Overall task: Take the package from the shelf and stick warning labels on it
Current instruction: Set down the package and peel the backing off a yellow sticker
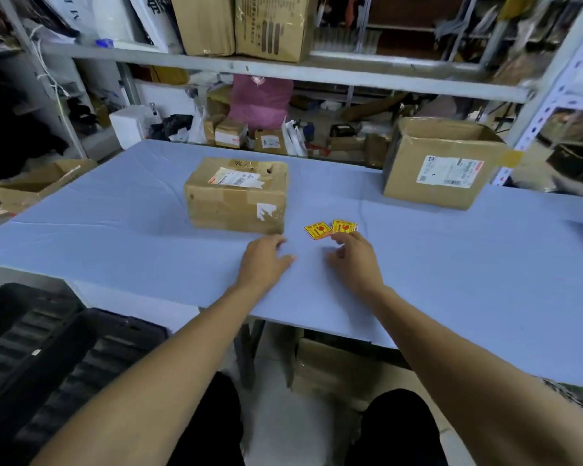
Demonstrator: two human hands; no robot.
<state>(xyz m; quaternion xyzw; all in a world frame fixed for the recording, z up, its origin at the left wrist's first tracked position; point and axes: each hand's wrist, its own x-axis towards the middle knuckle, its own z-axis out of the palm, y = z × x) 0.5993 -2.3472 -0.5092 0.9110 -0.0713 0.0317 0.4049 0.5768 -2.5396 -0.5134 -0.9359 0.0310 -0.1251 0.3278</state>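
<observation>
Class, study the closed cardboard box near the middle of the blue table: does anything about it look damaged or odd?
Yes. The package has a ragged hole in its top near the far right corner, beside the shipping label, and a torn white sticker remnant on its front face.

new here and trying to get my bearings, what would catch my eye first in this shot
The two yellow warning labels stand out most, lying on the blue table just ahead of the right hand. Left of them sits a worn cardboard package with a white shipping label, the left hand open just in front of it. An open box stands at the far right.
</observation>
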